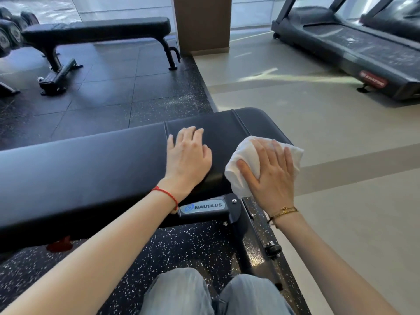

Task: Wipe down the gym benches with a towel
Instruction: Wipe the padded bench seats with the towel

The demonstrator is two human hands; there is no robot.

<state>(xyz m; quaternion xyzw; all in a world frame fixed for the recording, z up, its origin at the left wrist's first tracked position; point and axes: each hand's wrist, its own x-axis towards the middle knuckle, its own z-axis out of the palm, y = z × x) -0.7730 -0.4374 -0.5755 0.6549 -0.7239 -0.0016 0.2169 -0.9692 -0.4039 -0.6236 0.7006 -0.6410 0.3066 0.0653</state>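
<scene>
I'm looking at a gym floor of black speckled rubber tiles (109, 92) meeting pale flooring. Two benches show: the far bench (97, 30) at upper left and the near counter (79, 160) under my hands, its long axis running left to right, a Nautilus plate (203, 206) on its frame. My left hand (187, 155) lies flat on the pad, fingers straight. My right hand (271, 176) presses one white towel (241, 171) onto the counter's right end, its grip slightly curled into the cloth. One treadmill (350, 46) stands at upper right.
</scene>
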